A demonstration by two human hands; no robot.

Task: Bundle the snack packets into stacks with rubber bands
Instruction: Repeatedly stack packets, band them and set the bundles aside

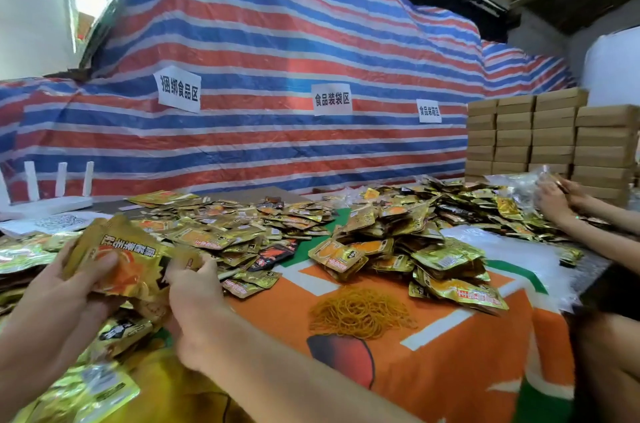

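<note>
Both hands, the left hand (79, 280) and the right hand (194, 287), grip a small stack of glossy, crinkled gold-foil snack packets (128, 263) above the worktop (450, 363). Many loose flat pouches (398, 242) lie heaped on its orange printed cloth, near a tangled mound of thin amber rubber bands (360, 313).

Striped tarp (277, 24), stacked boxes (554, 138), perhaps router (59, 203)

Left hand (74, 278): raised at lower left, forearm bare, thumb and curled fingers gripping a stack of packets (130, 258). Right hand (195, 291): beside it, fingers curled round the same stack's right edge.
</note>
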